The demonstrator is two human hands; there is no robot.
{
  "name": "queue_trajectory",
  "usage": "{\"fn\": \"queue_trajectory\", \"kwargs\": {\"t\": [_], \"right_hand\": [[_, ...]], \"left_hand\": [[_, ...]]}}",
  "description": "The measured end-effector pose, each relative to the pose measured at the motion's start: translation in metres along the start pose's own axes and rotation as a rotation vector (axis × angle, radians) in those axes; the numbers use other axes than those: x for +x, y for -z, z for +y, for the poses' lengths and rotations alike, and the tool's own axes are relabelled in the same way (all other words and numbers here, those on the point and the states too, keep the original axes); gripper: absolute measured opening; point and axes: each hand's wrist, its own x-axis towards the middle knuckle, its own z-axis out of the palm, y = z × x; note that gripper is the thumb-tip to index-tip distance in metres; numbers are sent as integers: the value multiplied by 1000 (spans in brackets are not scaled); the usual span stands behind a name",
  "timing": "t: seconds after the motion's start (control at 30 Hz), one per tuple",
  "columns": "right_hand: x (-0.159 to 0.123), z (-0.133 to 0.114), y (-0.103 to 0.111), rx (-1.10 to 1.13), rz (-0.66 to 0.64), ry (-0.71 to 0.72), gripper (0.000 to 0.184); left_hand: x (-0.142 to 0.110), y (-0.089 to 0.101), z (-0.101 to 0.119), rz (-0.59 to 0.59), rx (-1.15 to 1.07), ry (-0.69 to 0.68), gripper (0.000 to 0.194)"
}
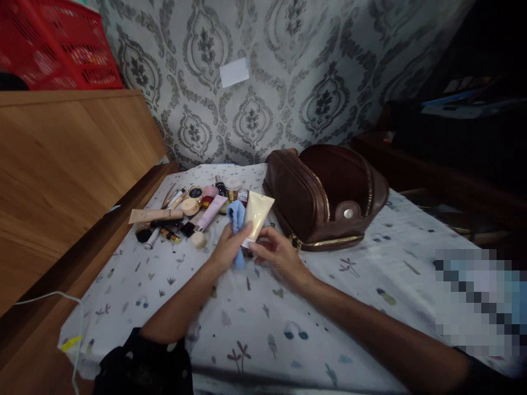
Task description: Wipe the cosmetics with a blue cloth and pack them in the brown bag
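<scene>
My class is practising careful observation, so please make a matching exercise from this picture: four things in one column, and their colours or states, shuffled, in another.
Things:
1. Squeeze tube held in the left hand
2. Cloth
3. Zip-up bag
4. Plastic basket

Descriptions:
A. Brown, standing open
B. Red, with slots in its side
C. Pale yellow
D. Light blue, crumpled

Right pairs: 1-C, 2-D, 3-A, 4-B
</scene>
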Motion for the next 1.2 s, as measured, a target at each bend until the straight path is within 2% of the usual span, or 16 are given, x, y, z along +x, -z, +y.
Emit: {"fn": "queue_trajectory", "kwargs": {"t": [0.07, 0.13, 0.2, 0.27, 0.33, 0.47, 0.53, 0.6, 0.67, 0.77, 0.83, 0.93, 1.0, 1.1, 1.2], "right_hand": [[2, -4, 3, -72, 14, -4, 43], [2, -9, 5, -73, 85, 18, 45], [2, -15, 5, 15, 144, 39, 48], [1, -20, 5, 128, 146, 32, 49], [0, -23, 3, 197, 118, 1, 49], [0, -18, 0, 194, 94, -9, 48], [0, -13, -1, 174, 96, 15, 49], [0, -9, 0, 143, 116, 69, 48], [1, -6, 2, 99, 152, 138, 46], [0, -6, 5, -2, 206, 202, 46], [0, -7, 6, -56, 225, 208, 47], [-1, -8, 5, -44, 214, 158, 44], [-1, -8, 4, 11, 198, 118, 44], [1, -11, 5, 103, 189, 82, 46], [2, -14, 7, 106, 177, 98, 46]], "left_hand": [[5, 8, 5, 19, 61, -53, 46], [8, 15, 9, -3, 118, -53, 45], [8, 19, 13, -53, 151, 0, 46], [8, 19, 16, -67, 169, 32, 45], [8, 18, 20, 8, 175, 33, 46], [10, 16, 29, 303, 219, 9, 52], [11, 17, 32, 372, 253, 14, 55], [12, 17, 32, 387, 255, 50, 58], [12, 16, 31, 355, 216, 68, 62], [9, 12, 27, 180, 200, 27, 59], [7, 10, 25, 99, 290, -11, 52], [7, 13, 23, 159, 408, -65, 50], [10, 16, 22, 174, 343, -58, 53], [14, 23, 22, 32, 125, -21, 54], [16, 27, 20, -59, 45, -26, 54]]}}
